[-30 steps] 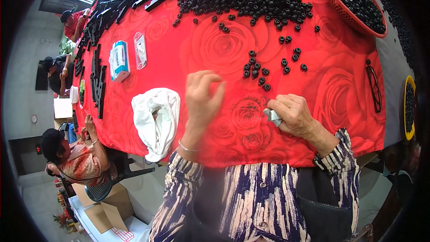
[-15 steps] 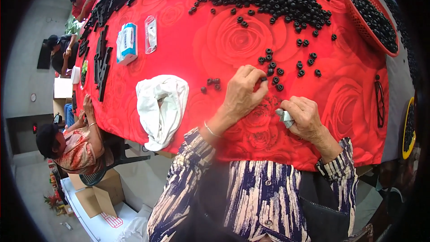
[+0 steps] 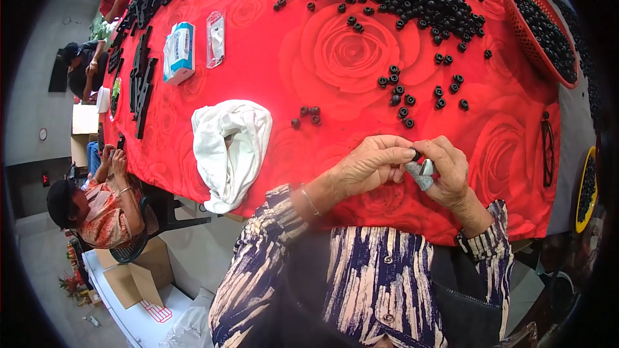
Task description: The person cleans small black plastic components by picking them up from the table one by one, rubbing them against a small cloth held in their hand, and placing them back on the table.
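My left hand (image 3: 369, 166) pinches a small black ring-shaped piece (image 3: 416, 154) between thumb and fingertips. Close against it, my right hand (image 3: 451, 174) is closed around a small grey-wrapped tool (image 3: 420, 178) with a shiny metal part; its exact kind does not show. Both hands meet above the red rose-print tablecloth (image 3: 348, 212). Just beyond them lie several loose black pieces (image 3: 403, 113) of the same sort. Three or so more black pieces (image 3: 309, 111) sit to the left, short of a large heap (image 3: 387, 0) at the far side.
A crumpled white cloth (image 3: 231, 148) lies left of my hands, with a tissue pack (image 3: 179, 55) and a clear plastic case (image 3: 215, 38) beyond. Long black parts (image 3: 145, 90) line the left edge. A red basket (image 3: 532, 45) of black pieces stands far right. Another person (image 3: 106, 209) works at left.
My left hand has come back from the loose pieces toward my right hand, bringing one black piece. The two hands now meet. The view has shifted slightly.
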Motion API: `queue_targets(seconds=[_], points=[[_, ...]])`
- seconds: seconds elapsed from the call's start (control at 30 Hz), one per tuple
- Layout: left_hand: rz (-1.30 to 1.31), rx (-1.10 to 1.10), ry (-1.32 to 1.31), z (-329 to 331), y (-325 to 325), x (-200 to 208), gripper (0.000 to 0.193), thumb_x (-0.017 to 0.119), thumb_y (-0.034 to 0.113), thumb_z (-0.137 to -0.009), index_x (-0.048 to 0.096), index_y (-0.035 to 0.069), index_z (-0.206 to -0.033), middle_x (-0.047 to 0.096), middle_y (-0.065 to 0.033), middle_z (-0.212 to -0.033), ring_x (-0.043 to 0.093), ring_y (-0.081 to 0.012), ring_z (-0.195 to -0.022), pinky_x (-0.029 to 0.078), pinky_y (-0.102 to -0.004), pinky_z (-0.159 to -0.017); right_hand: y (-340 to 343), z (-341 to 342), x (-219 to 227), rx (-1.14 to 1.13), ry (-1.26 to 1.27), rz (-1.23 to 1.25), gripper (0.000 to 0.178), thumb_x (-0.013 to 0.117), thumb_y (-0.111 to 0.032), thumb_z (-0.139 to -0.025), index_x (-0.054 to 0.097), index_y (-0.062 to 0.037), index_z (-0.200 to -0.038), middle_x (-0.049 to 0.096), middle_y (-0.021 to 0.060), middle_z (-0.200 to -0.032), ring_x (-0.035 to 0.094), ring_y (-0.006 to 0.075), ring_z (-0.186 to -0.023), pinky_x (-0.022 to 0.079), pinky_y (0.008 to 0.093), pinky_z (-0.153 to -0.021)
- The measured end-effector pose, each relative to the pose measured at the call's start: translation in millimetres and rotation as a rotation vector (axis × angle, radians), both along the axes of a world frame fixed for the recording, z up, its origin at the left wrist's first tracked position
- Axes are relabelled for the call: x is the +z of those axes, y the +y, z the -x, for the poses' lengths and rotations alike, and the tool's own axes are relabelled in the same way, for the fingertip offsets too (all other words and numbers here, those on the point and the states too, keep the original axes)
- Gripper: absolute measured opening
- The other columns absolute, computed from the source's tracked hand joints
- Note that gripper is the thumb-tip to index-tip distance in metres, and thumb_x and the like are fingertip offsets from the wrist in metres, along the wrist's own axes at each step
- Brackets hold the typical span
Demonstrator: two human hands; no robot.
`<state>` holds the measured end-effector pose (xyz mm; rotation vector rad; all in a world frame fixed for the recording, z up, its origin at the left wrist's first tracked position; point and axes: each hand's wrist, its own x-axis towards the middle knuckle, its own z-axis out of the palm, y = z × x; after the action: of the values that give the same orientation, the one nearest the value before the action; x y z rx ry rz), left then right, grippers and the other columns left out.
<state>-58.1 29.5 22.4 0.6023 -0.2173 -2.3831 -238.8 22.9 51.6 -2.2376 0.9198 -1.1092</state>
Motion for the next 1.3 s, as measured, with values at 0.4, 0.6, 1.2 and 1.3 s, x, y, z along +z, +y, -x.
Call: queue_targets(seconds=[0.4, 0.6, 1.2, 1.3], points=[[0.085, -0.137, -0.014, -11, -3, 5, 0.012, 0.062, 0.008, -0.085, 0.06, -0.002, -0.092, 0.061, -0.006, -0.076, 0.056, -0.0097, -0.061, 0.048, -0.0227, -0.053, -2, 6, 4, 0.148, -0.056, -0.164, 0.03, 0.073, -0.009, -0.069, 0.062, 0.0007, -0.096, 0.053, 0.0069, -0.065, 0.051, 0.0182, -0.051, 0.037, 0.0299, -0.043], [0.048, 0.01, 0.002, -5, 10, 6, 0.019, 0.059, 0.01, -0.088, 0.06, -0.003, -0.101, 0.063, -0.0072, -0.085, 0.057, -0.0111, -0.065, 0.049, -0.0237, -0.056, 3, 5, -4, 0.057, 0.014, 0.265, 0.044, 0.067, -0.004, -0.06, 0.06, 0.0058, -0.103, 0.049, 0.0048, -0.064, 0.049, 0.0153, -0.049, 0.034, 0.0288, -0.041], [-0.024, 0.004, -0.021, -5, 9, 5, 0.021, 0.057, 0.012, -0.088, 0.061, 0.0, -0.105, 0.064, -0.0077, -0.084, 0.06, -0.0135, -0.069, 0.048, -0.0239, -0.058, -4, 13, 2, 0.018, 0.023, 0.049, 0.029, 0.066, -0.012, -0.073, 0.056, 0.0033, -0.096, 0.054, 0.0088, -0.072, 0.053, 0.0198, -0.057, 0.041, 0.0319, -0.048], [0.006, 0.016, -0.066, -6, 8, 8, 0.022, 0.058, 0.014, -0.088, 0.061, 0.0, -0.104, 0.061, -0.0063, -0.084, 0.056, -0.0123, -0.067, 0.046, -0.0235, -0.057, -8, 14, 19, 0.063, -0.074, -0.465, 0.03, 0.062, -0.019, -0.081, 0.053, 0.0013, -0.101, 0.056, 0.0131, -0.083, 0.056, 0.026, -0.066, 0.044, 0.0339, -0.057]])
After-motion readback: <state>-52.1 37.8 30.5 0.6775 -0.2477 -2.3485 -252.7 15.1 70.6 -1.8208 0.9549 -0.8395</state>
